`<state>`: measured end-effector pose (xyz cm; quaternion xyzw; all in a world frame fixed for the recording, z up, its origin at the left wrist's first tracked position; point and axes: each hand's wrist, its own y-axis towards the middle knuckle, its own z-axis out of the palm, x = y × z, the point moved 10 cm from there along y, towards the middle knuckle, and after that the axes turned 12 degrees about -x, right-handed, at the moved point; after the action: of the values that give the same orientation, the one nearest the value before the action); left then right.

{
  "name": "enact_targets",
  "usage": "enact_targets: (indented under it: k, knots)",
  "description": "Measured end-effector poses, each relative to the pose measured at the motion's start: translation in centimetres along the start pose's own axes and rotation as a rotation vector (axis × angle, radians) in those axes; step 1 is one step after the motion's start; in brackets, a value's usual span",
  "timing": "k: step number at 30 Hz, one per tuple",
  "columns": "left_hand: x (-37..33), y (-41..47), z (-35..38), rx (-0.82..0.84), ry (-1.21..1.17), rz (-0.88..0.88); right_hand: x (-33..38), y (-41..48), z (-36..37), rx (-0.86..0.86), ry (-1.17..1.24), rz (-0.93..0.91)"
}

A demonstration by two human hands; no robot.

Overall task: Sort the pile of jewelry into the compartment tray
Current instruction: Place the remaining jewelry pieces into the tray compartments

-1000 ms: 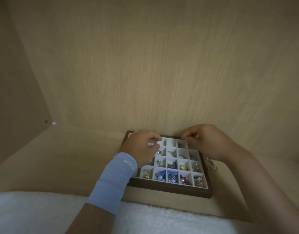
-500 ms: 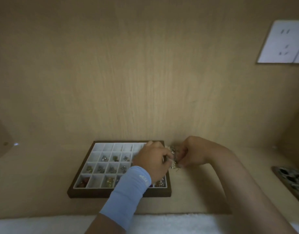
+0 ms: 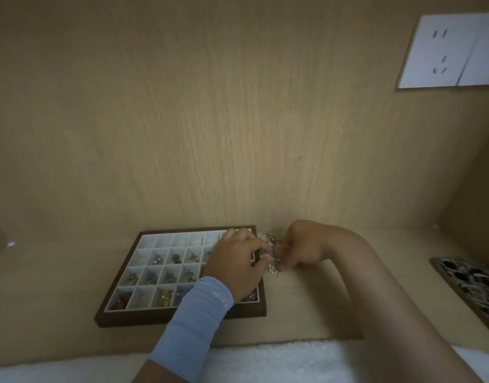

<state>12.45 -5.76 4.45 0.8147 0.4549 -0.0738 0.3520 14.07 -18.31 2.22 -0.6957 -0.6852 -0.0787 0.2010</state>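
A fluffy white towel (image 3: 265, 363) runs along the bottom edge of the frame. Two arms reach up over it from the bottom. The left arm wears a light blue sleeve (image 3: 193, 324) near the wrist.

Past the towel is a pale wooden shelf (image 3: 44, 294). On it, lower middle of the frame, sits the tray (image 3: 179, 319). It has a dark brown rim and lots of little white boxes inside. Small shiny bits lie in the middle rows. In the nearest row, the left corner box holds reddish bits and another holds gold ones.

The left hand (image 3: 238, 264) is over the right side of the tray. The right hand (image 3: 301, 250) is on the shelf just right of the tray. The two hands are close together, with fingers curled. Between them is the pile of jewelry (image 3: 273, 255), lying on the shelf just beside the tray's right edge. Both hands pinch at this silvery tangle.

At the right edge of the frame lies a flat thing with a black and white pattern (image 3: 470, 283). I cannot tell what it is.

Behind it all stands a wooden wall (image 3: 210, 120). In the upper right corner is a white socket plate (image 3: 453, 51).
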Motion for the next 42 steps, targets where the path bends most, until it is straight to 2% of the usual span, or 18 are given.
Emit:
enact_targets:
  k: [2, 6, 9, 16, 25, 29, 32, 36, 42]
  knots:
    - [0.1, 0.2, -0.3, -0.006, -0.107, -0.052, 0.7, -0.4, -0.8, -0.010, 0.133, -0.038]
    - [1.0, 0.6, -1.3, 0.035, -0.520, -0.297, 3.0, -1.2, -3.4, -0.104, 0.458, -0.135]
    - [1.9, 1.1, -3.3, -0.055, -0.667, -0.380, 4.5, -1.6, -4.3, -0.164, 0.627, -0.183]
    - [3.9, 1.1, -5.1, -0.061, -0.695, -0.483, 6.3, -1.5, -4.4, -0.249, 0.844, -0.195]
    - [5.7, 0.8, -5.8, 0.085, -0.576, -0.479, 5.5, -1.0, -5.2, -0.471, 1.125, -0.101]
    - [6.0, 0.8, -6.2, 0.103, -0.497, -0.435, 5.4, -0.8, -5.4, -0.530, 1.134, -0.106]
    - [7.1, 1.1, -7.4, 0.006, -0.473, -0.449, 5.5, -0.8, -5.3, -0.537, 1.092, -0.105]
    - [8.3, 1.6, -9.1, -0.130, -0.538, -0.476, 5.8, -0.4, -4.4, -0.524, 0.875, -0.118]
    - [8.1, 1.9, -9.1, -0.175, -0.689, -0.480, 7.9, 0.3, -2.6, -0.383, 0.634, -0.214]
